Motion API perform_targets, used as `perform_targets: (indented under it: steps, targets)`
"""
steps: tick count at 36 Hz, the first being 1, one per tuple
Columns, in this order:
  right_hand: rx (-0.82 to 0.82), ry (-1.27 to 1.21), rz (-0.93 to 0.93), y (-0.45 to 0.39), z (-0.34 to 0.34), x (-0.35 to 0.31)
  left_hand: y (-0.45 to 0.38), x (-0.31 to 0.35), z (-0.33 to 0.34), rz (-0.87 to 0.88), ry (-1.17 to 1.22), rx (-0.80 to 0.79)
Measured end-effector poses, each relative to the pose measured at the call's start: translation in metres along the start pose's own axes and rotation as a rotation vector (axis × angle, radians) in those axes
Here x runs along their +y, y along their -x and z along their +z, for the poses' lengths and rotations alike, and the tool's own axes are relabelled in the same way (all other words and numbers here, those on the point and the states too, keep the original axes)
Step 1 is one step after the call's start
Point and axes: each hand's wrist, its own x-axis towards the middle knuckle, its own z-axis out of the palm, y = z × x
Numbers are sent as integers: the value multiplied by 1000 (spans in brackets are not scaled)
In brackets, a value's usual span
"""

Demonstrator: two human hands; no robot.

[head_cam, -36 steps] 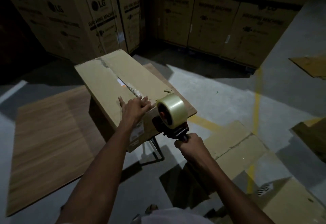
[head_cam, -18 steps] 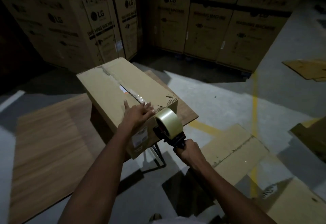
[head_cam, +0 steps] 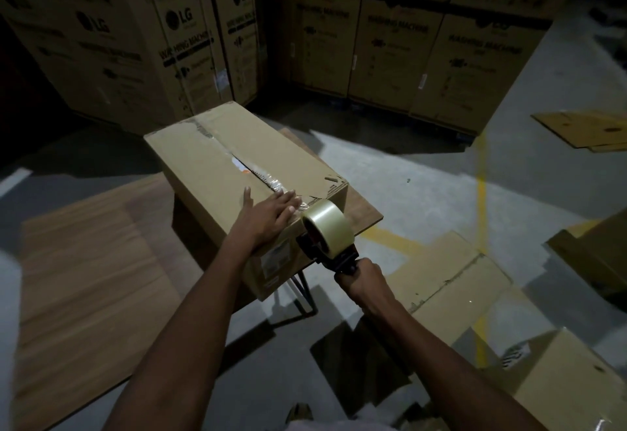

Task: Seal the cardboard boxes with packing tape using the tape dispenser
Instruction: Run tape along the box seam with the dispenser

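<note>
A long cardboard box lies on a small wooden desk with thin dark metal legs, its centre seam running away from the viewer. The seam gapes slightly along its middle, where crinkled clear tape and a patch of white and orange show through the opening. A printed label is fixed to the near end face of the box.

The left hand rests flat on the top of the box at its near end, fingers straight and spread, fingertips lying on the seam just beside the tape roll. The right hand is curled tightly round the dark handle of the tape dispenser, which it holds at the near top edge of the box. The roll of pale clear packing tape mounted on the dispenser touches or nearly touches the box edge; the exact contact cannot be told.

Flattened cardboard sheets lie on the concrete floor to the right, crossed by a yellow painted line. A wood-grain panel lies on the floor to the left. Tall stacked cartons printed "LG" and "WASHING MACHINE" stand in shadow behind.
</note>
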Motion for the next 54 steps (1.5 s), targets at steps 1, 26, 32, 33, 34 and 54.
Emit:
perform_targets:
  steps: [1,26,32,33,34,54]
  targets:
    - [-1,1,4,-2,0,-2,0,0,1,-20,4,6]
    - [28,130,0,8,-15,3,9,23,4,-198,-10,136]
    - [-3,139,-2,5,-15,-1,7,20,3,-227,22,114]
    - [-2,145,-10,5,-15,-2,7,21,3,-236,22,113]
    - [-1,152,-19,4,-15,-3,8,22,3,-243,23,112]
    - [-25,263,-64,-11,-21,-10,26,54,-4,-491,168,176]
